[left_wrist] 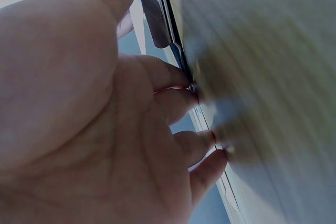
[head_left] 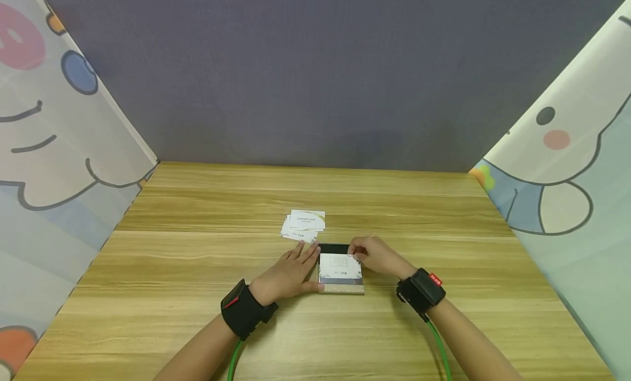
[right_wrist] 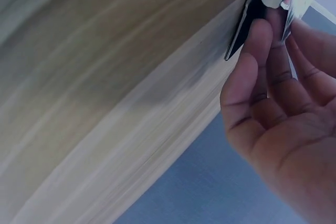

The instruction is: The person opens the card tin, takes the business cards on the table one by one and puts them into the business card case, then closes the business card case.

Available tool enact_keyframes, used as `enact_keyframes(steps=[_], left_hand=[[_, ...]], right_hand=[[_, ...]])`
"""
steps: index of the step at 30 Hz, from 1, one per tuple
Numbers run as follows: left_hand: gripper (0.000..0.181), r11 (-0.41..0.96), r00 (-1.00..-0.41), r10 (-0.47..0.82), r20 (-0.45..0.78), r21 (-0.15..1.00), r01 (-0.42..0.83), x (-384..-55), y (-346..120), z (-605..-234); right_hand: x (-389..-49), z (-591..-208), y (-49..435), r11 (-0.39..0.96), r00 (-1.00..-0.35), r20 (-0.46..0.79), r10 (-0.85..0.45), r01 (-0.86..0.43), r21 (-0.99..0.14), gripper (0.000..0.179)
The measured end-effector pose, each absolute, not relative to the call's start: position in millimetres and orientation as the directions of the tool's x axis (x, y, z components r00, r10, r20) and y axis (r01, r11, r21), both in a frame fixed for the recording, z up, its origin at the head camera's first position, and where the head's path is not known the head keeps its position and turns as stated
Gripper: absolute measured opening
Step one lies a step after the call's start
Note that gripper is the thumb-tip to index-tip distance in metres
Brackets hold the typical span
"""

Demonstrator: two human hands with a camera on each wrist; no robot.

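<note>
A flat card case (head_left: 341,289) with a dark inside (right_wrist: 242,31) lies on the table in front of me. Over it is a white business card (head_left: 340,267) with printed text and floral corners. My right hand (head_left: 378,256) pinches this card near its far right corner; in the right wrist view the card (right_wrist: 300,3) stands tilted above the case. With fairly straight fingers, my left hand (head_left: 291,272) rests along the case's left side, thumb at the near corner. The left wrist view shows its fingertips (left_wrist: 212,163) down at the tabletop.
Several loose business cards (head_left: 307,220) overlap on the wooden table (head_left: 207,249), just beyond my left fingertips. A grey panel (head_left: 315,80) stands behind the table, with cartoon-print sheets (head_left: 44,123) at both sides. Green cables (head_left: 439,342) run from the wrist straps.
</note>
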State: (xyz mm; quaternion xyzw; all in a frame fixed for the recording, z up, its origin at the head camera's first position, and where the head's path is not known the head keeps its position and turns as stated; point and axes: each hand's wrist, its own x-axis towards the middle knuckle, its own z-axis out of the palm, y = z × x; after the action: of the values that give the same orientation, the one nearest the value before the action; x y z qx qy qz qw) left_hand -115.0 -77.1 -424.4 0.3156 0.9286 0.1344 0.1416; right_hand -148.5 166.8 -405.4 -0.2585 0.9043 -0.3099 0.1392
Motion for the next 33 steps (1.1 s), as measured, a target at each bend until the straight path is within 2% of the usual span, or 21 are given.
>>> enact_keyframes(steps=[16, 22, 33], left_hand=[[0.082, 0.769, -0.765, 0.619, -0.179, 0.340, 0.542, -115.6, -77.1, -426.6], [0.082, 0.770, -0.766, 0.619, -0.176, 0.331, 0.546, -116.2, -77.1, -426.3], [0.082, 0.769, -0.764, 0.620, -0.179, 0.335, 0.545, -115.1, -77.0, -423.4]], right_hand=[[-146.1, -404.2, 166.6, 0.668, -0.797, -0.108, -0.595, -0.415, -0.618, 0.015], [-145.7, -404.6, 165.0, 0.623, -0.768, -0.120, -0.629, -0.406, -0.668, 0.018], [-145.7, -404.6, 163.9, 0.639, -0.762, -0.144, -0.631, -0.405, -0.654, 0.010]])
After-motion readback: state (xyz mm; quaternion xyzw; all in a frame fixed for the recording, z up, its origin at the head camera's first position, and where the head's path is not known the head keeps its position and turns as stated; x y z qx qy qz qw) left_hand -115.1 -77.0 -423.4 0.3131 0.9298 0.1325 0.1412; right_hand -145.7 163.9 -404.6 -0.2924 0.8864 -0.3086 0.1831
